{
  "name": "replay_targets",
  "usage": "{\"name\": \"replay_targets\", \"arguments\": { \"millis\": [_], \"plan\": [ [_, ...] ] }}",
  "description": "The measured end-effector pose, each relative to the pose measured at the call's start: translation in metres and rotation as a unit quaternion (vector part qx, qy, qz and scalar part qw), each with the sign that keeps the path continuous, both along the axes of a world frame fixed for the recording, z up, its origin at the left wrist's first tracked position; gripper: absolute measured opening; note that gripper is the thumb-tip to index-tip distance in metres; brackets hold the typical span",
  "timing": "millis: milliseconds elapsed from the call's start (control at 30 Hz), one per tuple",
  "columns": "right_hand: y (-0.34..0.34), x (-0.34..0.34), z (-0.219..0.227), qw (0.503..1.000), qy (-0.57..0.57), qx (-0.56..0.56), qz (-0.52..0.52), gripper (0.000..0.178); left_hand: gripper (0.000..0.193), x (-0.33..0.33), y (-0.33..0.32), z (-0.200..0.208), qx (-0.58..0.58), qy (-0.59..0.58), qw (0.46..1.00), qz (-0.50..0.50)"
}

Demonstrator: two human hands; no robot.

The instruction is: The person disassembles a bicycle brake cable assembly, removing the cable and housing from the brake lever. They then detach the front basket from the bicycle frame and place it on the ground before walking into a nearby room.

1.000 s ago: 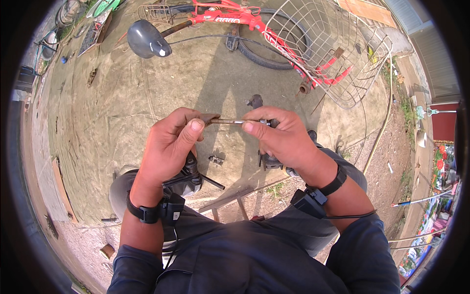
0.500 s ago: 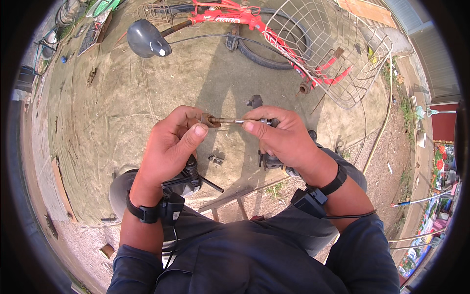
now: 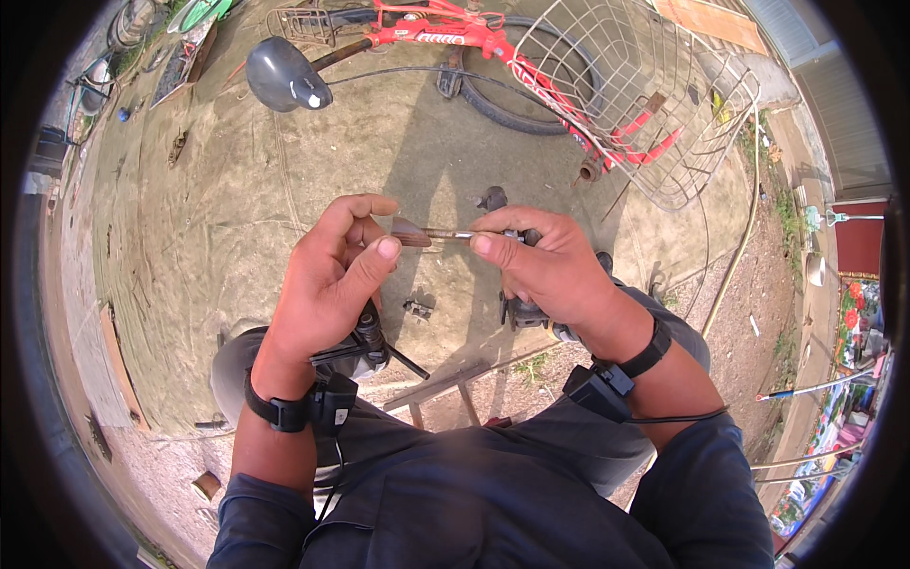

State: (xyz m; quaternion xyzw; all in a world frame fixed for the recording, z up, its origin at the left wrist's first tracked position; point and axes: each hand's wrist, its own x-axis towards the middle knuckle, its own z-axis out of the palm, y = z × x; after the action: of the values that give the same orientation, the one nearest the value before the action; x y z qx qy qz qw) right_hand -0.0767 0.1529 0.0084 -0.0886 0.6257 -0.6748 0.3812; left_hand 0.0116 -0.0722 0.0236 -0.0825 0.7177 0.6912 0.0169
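Observation:
A slim metal bolt (image 3: 449, 234) lies sideways between my hands, with a rusty wedge-shaped nut (image 3: 411, 233) on its left end. My right hand (image 3: 545, 256) pinches the bolt's right part between thumb and fingers. Dark metal shows behind those fingers, mostly hidden. My left hand (image 3: 336, 270) is beside the nut, index finger raised and thumb apart from it; whether the thumb tip touches the nut I cannot tell. Below the left hand sits a black handlebar-like part (image 3: 370, 343) by my knee. Another dark part (image 3: 523, 311) sits under my right hand.
Ahead lies a red bicycle frame (image 3: 445, 30) with a dark saddle (image 3: 287, 76), a wheel (image 3: 517, 119) and a wire basket (image 3: 654, 85). A small metal piece (image 3: 418, 309) and a dark piece (image 3: 492, 197) rest on the ground cloth. A wooden frame (image 3: 464, 394) is between my legs.
My left index finger has lifted off the wedge-shaped nut, opening the pinch. The nut has turned about the bolt and shows another side. My right hand stays put.

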Motion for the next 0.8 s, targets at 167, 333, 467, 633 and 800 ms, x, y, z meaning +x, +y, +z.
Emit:
{"name": "replay_targets", "arguments": {
  "millis": [167, 333, 467, 633, 800],
  "plan": [
    [0.0008, -0.0004, 0.002, 1.0, -0.013, 0.007, -0.001, 0.03, 0.026, 0.0031, -0.0017, 0.0028, -0.026, -0.008, 1.0, -0.008],
    [-0.001, 0.0, 0.0025, 1.0, -0.003, 0.015, -0.003, 0.029, 0.032, 0.0014, -0.0032, -0.0004, -0.028, -0.011, 0.999, -0.011],
    [0.0005, -0.0005, 0.0025, 1.0, -0.014, 0.008, 0.001, 0.029, 0.031, 0.003, -0.0027, -0.0013, -0.04, 0.016, 0.999, -0.01],
    [-0.0006, 0.0001, 0.0003, 1.0, -0.011, -0.008, -0.014, 0.021, 0.031, 0.0017, -0.0058, 0.0002, -0.057, -0.057, 0.997, -0.007],
    [-0.0003, -0.0003, -0.0005, 1.0, -0.019, -0.004, -0.012, 0.021, 0.029, 0.0013, -0.0034, 0.001, -0.042, -0.014, 0.999, -0.001]
  ]
}}
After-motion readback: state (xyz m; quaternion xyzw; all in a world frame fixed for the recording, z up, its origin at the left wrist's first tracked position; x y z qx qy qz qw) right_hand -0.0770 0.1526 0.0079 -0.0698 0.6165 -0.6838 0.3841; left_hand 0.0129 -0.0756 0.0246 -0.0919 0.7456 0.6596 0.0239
